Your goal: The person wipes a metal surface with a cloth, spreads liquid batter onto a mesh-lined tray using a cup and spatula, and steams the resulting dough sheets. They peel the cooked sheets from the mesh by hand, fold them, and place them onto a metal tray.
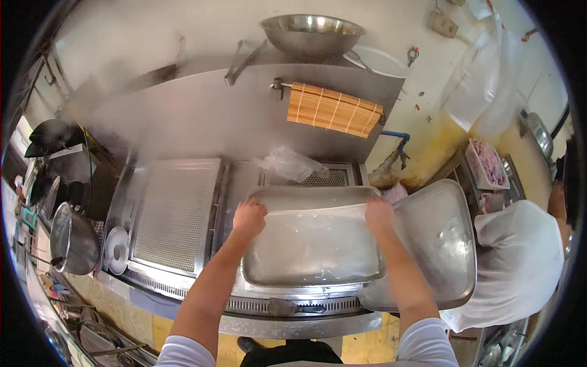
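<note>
A shallow rectangular metal tray (pixel 312 244) with rounded corners lies over the right part of a steel worktop, in front of me. My left hand (pixel 249 217) grips its far left rim, and my right hand (pixel 379 215) grips the far right rim; the fingertips of both are partly hidden. A pale band crosses the tray near its far edge, with small light spots below it; I cannot tell whether this is a thin layer or glare. A second metal tray (pixel 437 244) rests at an angle to the right, partly behind my right forearm.
A perforated steel panel (pixel 171 220) lies left, steam above it. A crumpled plastic bag (pixel 293 164) sits behind the tray. Along the front edge lies a flat scraper-like tool (pixel 290 307). A pot (pixel 76 238) stands far left. A person in white (pixel 520 263) is close on the right.
</note>
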Demonstrator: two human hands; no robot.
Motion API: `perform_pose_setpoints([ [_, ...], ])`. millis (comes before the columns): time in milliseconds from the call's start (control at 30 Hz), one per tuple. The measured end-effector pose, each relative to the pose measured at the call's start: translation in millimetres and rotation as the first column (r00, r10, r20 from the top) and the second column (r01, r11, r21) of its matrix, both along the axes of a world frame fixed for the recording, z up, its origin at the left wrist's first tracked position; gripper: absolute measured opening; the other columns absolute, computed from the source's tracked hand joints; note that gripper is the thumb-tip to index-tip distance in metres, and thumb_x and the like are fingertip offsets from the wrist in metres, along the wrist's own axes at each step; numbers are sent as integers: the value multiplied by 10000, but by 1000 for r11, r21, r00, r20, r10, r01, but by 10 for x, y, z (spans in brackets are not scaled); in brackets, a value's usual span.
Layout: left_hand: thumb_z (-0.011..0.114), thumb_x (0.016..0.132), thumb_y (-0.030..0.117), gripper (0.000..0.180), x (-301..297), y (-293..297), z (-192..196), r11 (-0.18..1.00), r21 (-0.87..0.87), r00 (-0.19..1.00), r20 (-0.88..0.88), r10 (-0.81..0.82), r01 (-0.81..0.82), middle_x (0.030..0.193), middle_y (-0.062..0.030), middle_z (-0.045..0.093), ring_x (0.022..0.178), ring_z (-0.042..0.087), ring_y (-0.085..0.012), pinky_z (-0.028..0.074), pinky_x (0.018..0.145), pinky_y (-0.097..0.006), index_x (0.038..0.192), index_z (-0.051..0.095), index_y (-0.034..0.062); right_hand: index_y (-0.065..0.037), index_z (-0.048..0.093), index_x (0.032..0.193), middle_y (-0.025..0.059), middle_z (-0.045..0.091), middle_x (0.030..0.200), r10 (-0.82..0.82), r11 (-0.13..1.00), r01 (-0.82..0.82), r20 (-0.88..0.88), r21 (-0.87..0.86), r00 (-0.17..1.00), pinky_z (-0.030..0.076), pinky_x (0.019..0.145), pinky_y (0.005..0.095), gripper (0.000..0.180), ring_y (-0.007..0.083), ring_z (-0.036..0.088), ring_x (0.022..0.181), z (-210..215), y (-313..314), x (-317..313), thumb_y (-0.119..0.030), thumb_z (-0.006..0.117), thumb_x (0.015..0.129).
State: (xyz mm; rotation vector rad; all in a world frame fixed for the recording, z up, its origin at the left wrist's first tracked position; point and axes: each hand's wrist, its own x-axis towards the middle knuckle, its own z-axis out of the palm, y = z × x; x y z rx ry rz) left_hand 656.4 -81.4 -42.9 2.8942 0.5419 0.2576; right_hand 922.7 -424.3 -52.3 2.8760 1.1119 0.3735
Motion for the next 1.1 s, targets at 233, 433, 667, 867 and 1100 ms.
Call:
perform_pose_setpoints([
  [233, 712, 918, 32, 126, -781, -6, 700, 858, -508, 846, 489, 212, 79, 1014, -153, 757, 952, 727, -302, 575, 868, -401, 1032, 759, 6, -20, 746, 921, 212, 729, 991, 88, 836, -16, -105, 549, 991, 556, 834, 486, 161, 415, 690, 933, 1280, -240, -461, -13, 598, 856],
  [433, 686, 997, 50, 131, -1128, -14, 1733, 666, -711, 724, 581, 372, 227, 890, -71, 764, 869, 655, -130, 543, 821, -305, 1078, 749, -31, -8, 707, 1031, 84, 702, 894, 372, 530, 61, -297, 846, 880, 536, 806, 347, 161, 208, 669, 849, 2486, -474, -754, 8, 579, 936],
  [667, 674, 1045, 132, 173, -1598, 120, 2845, 717, -602, 510, 765, 393, 352, 879, 4, 729, 819, 618, -74, 510, 772, -261, 1024, 752, -22, -45, 667, 1049, -44, 608, 858, 524, 334, -80, -114, 939, 844, 448, 750, 240, 108, 65, 546, 811, 3651, -360, -1088, -114, 584, 1059],
  [867, 660, 1046, 101, 168, -2455, 595, 3488, 802, -476, 418, 851, 318, 361, 883, -30, 746, 798, 643, -89, 531, 758, -264, 1082, 745, -39, -41, 669, 1081, -50, 621, 894, 608, 198, -92, -49, 976, 792, 432, 729, 224, 109, 47, 538, 819, 4324, 39, -1746, -125, 605, 1051],
  [1100, 642, 1054, 114, 173, -3659, 1391, 3769, 851, -424, 367, 879, 305, 309, 833, -9, 699, 698, 598, -62, 515, 612, -243, 1078, 728, -34, -28, 679, 1118, -23, 670, 909, 583, 209, -82, -56, 974, 811, 505, 708, 243, 148, 65, 607, 789, 4647, 828, -3081, -147, 614, 1057],
])
